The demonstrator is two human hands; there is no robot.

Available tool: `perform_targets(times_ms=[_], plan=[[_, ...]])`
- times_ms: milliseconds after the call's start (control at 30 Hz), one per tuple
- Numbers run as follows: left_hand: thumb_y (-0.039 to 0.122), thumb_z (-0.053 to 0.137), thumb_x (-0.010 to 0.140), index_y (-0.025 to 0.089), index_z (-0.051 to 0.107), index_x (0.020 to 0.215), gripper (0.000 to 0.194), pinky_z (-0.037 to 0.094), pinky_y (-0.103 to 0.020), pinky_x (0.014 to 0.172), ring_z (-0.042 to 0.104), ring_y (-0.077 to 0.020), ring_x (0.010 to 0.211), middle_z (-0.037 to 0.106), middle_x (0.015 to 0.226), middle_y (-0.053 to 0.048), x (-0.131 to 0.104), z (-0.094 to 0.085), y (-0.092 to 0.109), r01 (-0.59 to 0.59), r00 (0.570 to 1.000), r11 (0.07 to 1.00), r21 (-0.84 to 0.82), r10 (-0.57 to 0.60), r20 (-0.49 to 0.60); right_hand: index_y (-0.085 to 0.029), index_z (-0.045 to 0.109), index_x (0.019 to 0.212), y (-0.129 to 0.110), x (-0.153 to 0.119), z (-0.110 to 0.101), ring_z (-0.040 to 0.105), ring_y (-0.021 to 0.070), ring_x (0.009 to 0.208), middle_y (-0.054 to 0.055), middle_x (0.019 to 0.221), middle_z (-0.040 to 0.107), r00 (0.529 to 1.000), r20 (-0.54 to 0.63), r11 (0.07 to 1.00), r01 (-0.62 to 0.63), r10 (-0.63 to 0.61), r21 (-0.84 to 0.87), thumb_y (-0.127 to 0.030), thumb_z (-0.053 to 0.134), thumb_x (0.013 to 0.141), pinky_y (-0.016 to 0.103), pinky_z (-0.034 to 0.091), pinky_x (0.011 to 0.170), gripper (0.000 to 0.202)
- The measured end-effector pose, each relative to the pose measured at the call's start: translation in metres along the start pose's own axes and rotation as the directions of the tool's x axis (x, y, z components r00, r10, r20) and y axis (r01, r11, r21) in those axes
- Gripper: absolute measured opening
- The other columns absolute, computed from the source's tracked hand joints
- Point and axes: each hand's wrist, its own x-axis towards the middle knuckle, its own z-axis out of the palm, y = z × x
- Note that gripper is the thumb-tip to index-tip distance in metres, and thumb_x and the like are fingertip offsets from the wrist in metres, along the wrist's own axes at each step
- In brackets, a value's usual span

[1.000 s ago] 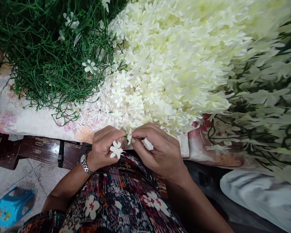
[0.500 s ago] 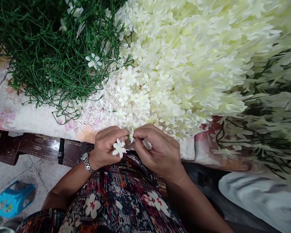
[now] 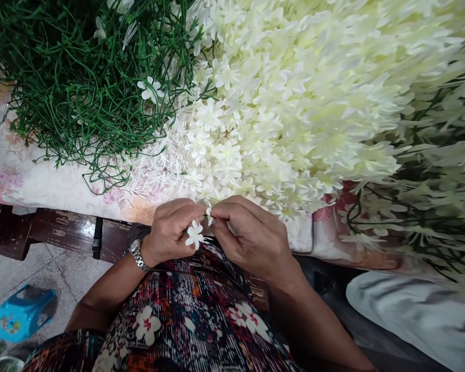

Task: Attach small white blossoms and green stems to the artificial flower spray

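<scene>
Two white flowers (image 3: 195,235): one per hand, left hand (image 3: 169,227), right hand (image 3: 251,237)

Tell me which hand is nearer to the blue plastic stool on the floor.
Left. The left hand, wearing the wristwatch, is up and to the right of the blue stool. The right hand sits farther right, beyond the left hand.

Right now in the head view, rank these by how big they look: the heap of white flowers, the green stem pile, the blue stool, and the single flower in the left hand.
1. Heap of white flowers
2. Green stem pile
3. Blue stool, lying farther off on the floor, so its true size is unsure
4. Single flower at the left hand
</scene>
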Motion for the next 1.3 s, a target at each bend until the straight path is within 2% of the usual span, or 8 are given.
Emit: perform_targets(times_ms=[167,267,367,467,567,700,967,1300], plan=[[0.01,0.047,0.068,0.015,0.055,0.073,0.011,0.035,-0.022,0.048,0.043,-0.0093,0.051,0.049,0.056,0.0,0.003,-0.002,0.005,0.075,0.996,0.994,-0.076,-0.078,-0.039,-0.013,0.051,0.081,-0.002,0.0,-0.003,0.051,0.0111,0.068,0.005,0.07,0.054,1.0,-0.022,1.0,0.009,-0.009,0.006,-0.005,0.047,0.073,0.024,0.045,0.06,0.011],[0.011,0.052,0.07,0.015,0.056,0.071,0.005,0.036,-0.019,0.046,0.045,-0.007,0.049,0.052,0.057,0.001,0.006,-0.007,0.009,0.175,0.976,0.963,-0.203,-0.196,-0.09,-0.016,0.052,0.088,-0.004,0.0,-0.011,0.054,0.0121,0.073,0.005,0.077,0.056,0.998,-0.068,1.0,0.01,-0.01,-0.001,-0.008,0.051,0.073,0.025,0.046,0.063,0.017],[0.017,0.056,0.071,0.014,0.056,0.066,0.006,0.036,-0.017,0.041,0.045,-0.0056,0.045,0.053,0.054,0.002,0.008,-0.011,0.012,0.337,0.918,0.867,-0.366,-0.389,-0.077,-0.019,0.052,0.094,-0.004,-0.002,-0.02,0.055,0.0136,0.075,0.004,0.082,0.058,0.987,-0.161,1.0,0.006,-0.011,-0.029,-0.011,0.056,0.07,0.027,0.047,0.063,0.026],[0.023,0.059,0.069,0.015,0.055,0.063,0.011,0.034,-0.017,0.037,0.041,-0.0041,0.038,0.049,0.047,0.004,0.009,-0.012,0.014,0.464,0.842,0.713,-0.527,-0.54,0.011,-0.019,0.053,0.096,-0.003,-0.001,-0.024,0.055,0.0149,0.076,0.004,0.083,0.058,0.975,-0.208,0.996,0.071,-0.082,-0.061,-0.011,0.058,0.068,0.028,0.048,0.064,0.03],[0.026,0.06,0.068,0.014,0.055,0.062,0.015,0.031,-0.016,0.033,0.037,-0.0029,0.033,0.048,0.042,0.005,0.011,-0.012,0.019,0.55,0.774,0.576,-0.605,-0.623,0.11,-0.021,0.051,0.1,-0.003,0.003,-0.025,0.055,0.0162,0.079,0.006,0.086,0.058,0.973,-0.178,0.987,0.134,-0.147,-0.084,-0.011,0.058,0.068,0.03,0.048,0.066,0.034],[0.024,0.059,0.065,0.013,0.056,0.059,0.013,0.028,-0.014,0.03,0.035,-0.0018,0.03,0.05,0.04,0.004,0.015,-0.012,0.027,0.638,0.704,0.498,-0.588,-0.686,0.183,-0.021,0.051,0.097,-0.002,0.009,-0.026,0.054,0.0157,0.078,0.006,0.085,0.056,0.985,-0.089,0.988,0.141,-0.146,-0.059,-0.012,0.054,0.071,0.03,0.048,0.066,0.027],[0.009,0.051,0.063,0.014,0.055,0.056,0.01,0.027,-0.012,0.031,0.032,-0.0001,0.03,0.047,0.039,0.007,0.014,-0.007,0.026,0.638,0.724,0.56,-0.527,-0.669,0.166,-0.016,0.052,0.083,0.004,0.008,-0.021,0.051,0.0127,0.071,0.004,0.074,0.056,0.986,0.01,0.985,0.165,-0.164,-0.047,-0.008,0.049,0.072,0.027,0.046,0.063,0.013],[0.012,0.051,0.066,0.014,0.054,0.058,0.009,0.031,-0.014,0.037,0.035,-0.0021,0.037,0.042,0.042,0.007,0.013,-0.003,0.021,0.611,0.769,0.643,-0.462,-0.62,0.155,-0.017,0.049,0.081,0.008,0.004,-0.01,0.05,0.0123,0.068,0.003,0.07,0.053,0.99,-0.033,0.989,0.137,-0.138,-0.05,-0.008,0.047,0.073,0.025,0.045,0.06,0.012]])
